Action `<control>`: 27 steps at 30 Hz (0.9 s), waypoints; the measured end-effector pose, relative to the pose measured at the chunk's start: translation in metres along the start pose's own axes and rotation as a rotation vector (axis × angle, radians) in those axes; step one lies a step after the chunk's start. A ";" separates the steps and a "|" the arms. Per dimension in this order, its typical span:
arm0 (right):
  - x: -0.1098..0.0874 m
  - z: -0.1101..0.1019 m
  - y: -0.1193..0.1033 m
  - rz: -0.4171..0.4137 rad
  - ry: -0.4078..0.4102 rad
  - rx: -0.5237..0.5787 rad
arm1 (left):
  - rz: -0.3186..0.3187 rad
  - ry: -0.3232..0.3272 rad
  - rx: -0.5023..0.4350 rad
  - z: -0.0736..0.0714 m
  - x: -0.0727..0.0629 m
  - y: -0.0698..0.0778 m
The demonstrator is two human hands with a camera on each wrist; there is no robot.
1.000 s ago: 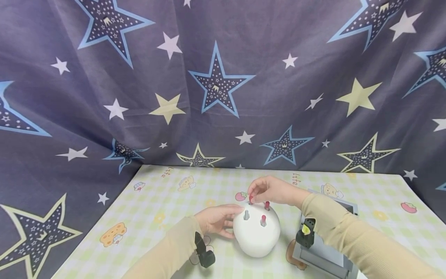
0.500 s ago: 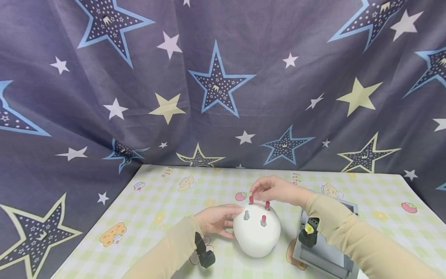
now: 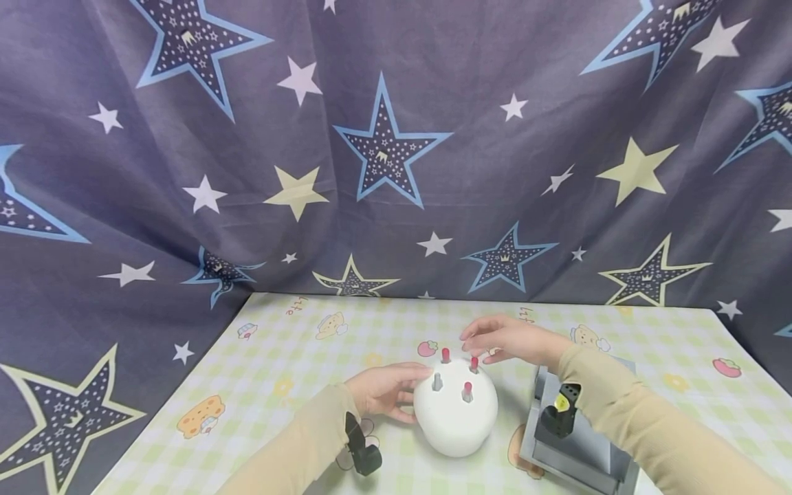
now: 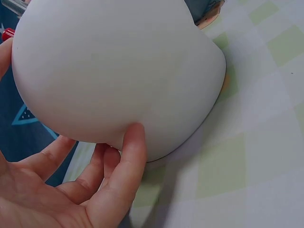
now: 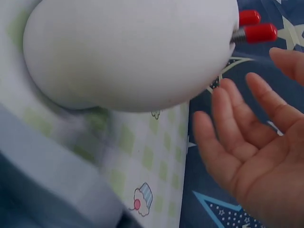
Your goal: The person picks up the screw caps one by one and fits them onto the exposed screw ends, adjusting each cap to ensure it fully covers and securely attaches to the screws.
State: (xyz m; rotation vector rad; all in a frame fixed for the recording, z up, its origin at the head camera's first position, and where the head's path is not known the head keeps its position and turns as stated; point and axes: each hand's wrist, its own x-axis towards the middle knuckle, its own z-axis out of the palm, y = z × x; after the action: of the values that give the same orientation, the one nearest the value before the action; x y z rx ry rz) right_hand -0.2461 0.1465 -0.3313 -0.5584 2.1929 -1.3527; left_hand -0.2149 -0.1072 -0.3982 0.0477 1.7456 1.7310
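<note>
A white rounded body point(image 3: 454, 430), with a bulge low down in the left wrist view, stands on the table. From its top rise several short metal pegs. Red caps sit on three of them: one at the back point(image 3: 445, 355), one at the right point(image 3: 474, 364) and one in front point(image 3: 467, 390); the left peg point(image 3: 438, 382) shows bare grey metal. My left hand point(image 3: 386, 392) steadies the body's left side, thumb near the top and little fingertip touching lower down. Just behind and right of the pegs, my right hand point(image 3: 513, 339) hovers with loosely spread fingers, holding nothing.
A grey box or tray point(image 3: 575, 447) stands right of the white body, partly under my right forearm. The table has a green-and-white checked cover point(image 3: 266, 385). A dark star-patterned curtain point(image 3: 396, 227) hangs behind it.
My right hand has let go of the red-capped back peg and moved off to the right, its fingers loosening. The left hand and the white body have stayed put.
</note>
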 end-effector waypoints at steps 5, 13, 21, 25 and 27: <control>-0.004 -0.006 -0.001 0.086 -0.001 0.037 | 0.004 -0.002 -0.005 -0.001 0.001 -0.001; -0.010 -0.016 -0.001 0.147 -0.062 0.042 | 0.009 0.004 -0.004 0.000 0.000 -0.001; -0.016 -0.020 -0.001 0.167 -0.079 0.038 | 0.004 0.006 -0.006 0.000 -0.001 -0.001; -0.018 -0.025 -0.001 0.174 -0.068 0.035 | 0.002 0.010 -0.009 0.000 0.000 -0.001; -0.019 -0.028 -0.001 0.175 -0.063 0.031 | 0.003 0.012 -0.008 0.000 0.000 -0.001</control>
State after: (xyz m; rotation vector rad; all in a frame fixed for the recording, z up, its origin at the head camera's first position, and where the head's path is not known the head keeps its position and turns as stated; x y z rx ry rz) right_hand -0.2476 0.1763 -0.3157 -0.3824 2.1131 -1.2580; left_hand -0.2143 -0.1072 -0.3987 0.0369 1.7476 1.7442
